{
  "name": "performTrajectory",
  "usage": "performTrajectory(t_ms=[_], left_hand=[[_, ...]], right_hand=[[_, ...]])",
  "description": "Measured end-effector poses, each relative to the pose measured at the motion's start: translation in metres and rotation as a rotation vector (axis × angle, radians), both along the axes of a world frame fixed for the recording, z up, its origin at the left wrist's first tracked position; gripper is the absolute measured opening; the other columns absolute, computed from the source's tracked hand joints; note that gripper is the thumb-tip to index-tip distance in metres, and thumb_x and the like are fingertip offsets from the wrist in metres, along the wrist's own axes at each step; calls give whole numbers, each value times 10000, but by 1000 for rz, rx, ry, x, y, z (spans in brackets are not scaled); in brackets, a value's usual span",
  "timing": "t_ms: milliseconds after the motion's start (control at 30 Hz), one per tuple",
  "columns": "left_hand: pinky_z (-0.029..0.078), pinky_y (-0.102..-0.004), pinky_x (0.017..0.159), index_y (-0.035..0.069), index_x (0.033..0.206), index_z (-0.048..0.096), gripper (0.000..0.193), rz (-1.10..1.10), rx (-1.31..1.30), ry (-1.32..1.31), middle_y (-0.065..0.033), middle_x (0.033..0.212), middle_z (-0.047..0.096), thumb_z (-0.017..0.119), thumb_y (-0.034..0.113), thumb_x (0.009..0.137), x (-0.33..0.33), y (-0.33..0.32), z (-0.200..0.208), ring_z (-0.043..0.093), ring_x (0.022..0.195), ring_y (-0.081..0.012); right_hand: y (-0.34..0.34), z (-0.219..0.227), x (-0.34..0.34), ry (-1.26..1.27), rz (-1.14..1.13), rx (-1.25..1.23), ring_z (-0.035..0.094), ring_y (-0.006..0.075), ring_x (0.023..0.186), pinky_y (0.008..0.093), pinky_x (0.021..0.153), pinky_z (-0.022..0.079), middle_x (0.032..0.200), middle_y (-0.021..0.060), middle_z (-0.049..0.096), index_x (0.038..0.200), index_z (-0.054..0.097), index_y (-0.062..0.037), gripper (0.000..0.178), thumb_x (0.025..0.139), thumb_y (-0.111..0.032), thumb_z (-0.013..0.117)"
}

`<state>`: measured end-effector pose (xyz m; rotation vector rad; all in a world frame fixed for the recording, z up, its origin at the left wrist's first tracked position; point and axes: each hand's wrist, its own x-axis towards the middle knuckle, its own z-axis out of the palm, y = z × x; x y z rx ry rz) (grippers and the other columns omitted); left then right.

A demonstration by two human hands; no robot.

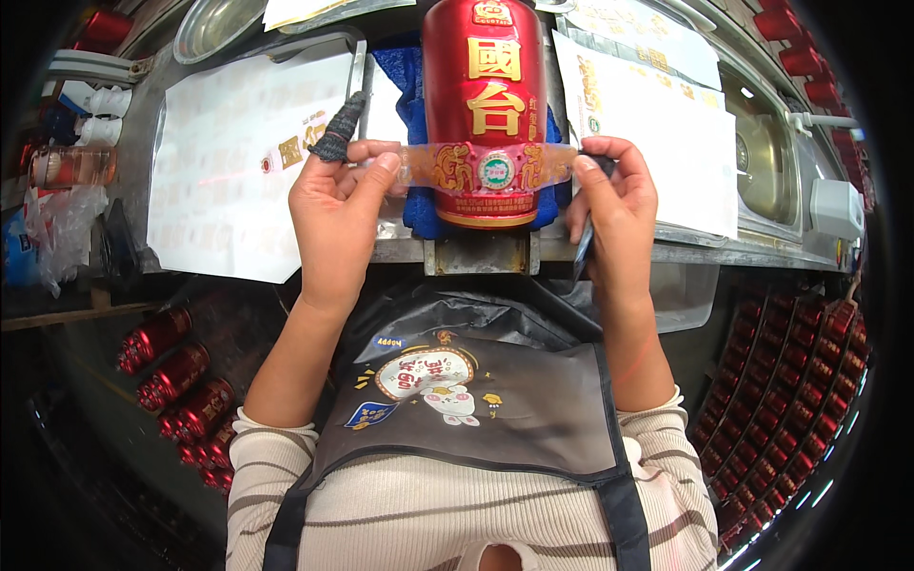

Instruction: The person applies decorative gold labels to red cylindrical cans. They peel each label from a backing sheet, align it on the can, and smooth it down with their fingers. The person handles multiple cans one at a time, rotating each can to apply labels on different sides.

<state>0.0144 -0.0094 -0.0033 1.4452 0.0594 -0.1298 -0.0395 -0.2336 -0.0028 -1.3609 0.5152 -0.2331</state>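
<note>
A glossy red bottle [452,105] with raised gold lettering lies in front of me on a blue cloth [416,205]. Across its lower part stretches a clear decal strip [416,166] with gold patterns and a round green-and-white emblem. My left hand [333,214] pinches the strip's left end between thumb and fingers; a dark knitted cover [335,133] wraps one of its fingers. At the right end, my right hand [624,205] pinches the strip, and a thin dark tool [583,249] hangs from the same hand. The tool's kind is unclear.
White decal sheets [657,152] lie right of the bottle, and another sheet [224,190] lies left. A metal bowl [214,29] stands at the far left, a sink [766,152] at the right. Red bottles fill racks [781,409] low on the right; several more [181,376] stand low left.
</note>
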Motion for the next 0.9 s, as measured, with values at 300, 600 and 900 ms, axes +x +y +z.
performTrajectory(t_ms=[300, 600, 900], left_hand=[[472, -314, 986, 22, 1429, 475, 639, -206, 60, -217, -105, 1292, 606, 748, 294, 919, -2, -23, 5, 565, 1163, -154], [455, -310, 1016, 22, 1445, 458, 600, -294, -36, -130, -96, 1303, 606, 710, 247, 948, 2, -22, 2, 557, 1178, -151], [507, -276, 940, -47, 1346, 530, 484, -205, -49, -28, -121, 1213, 665, 703, 174, 952, 3, -14, -6, 618, 1110, -144]], right_hand=[[17, 23, -9, 48, 229, -172, 449, -22, 581, 156, 522, 360, 1037, 50, 618, 1260, 503, -11, 514, 868, -185, 785], [21, 22, -7, 16, 269, -146, 502, -27, 612, 141, 492, 367, 1026, 50, 628, 1267, 477, -10, 602, 813, -174, 836], [21, 10, 2, -64, 226, -86, 561, 3, 660, 158, 589, 441, 1157, 89, 590, 1256, 491, 2, 427, 930, -156, 717]])
